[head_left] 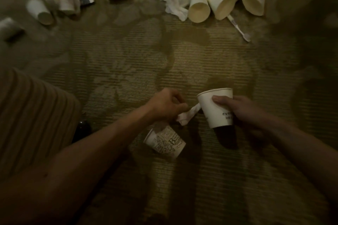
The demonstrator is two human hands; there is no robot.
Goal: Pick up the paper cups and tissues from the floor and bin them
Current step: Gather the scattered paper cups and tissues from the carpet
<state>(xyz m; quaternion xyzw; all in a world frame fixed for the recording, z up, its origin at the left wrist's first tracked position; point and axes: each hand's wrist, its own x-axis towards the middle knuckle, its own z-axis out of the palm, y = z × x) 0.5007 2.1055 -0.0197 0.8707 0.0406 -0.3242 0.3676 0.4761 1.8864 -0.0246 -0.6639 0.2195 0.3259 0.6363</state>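
Head view gives me open carpet [128, 56] ahead, with litter only along the top edge: tipped cups [222, 2] beside crumpled tissues [175, 0]. My left hand [167, 105] reaches in, fingers curled, pinching a tissue scrap [188, 115]. My right hand [237, 110] wraps a white cup [214, 109], rim up. A printed cup [165, 141] lies just below.

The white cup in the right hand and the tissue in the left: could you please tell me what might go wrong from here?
The left hand pinches the tissue scrap by one end, outside the white cup that the right hand holds; it may drop.
The printed cup lies on its side close by the left wrist and could be knocked away.
A toothbrush lies beside the far cup pile and might get binned too.
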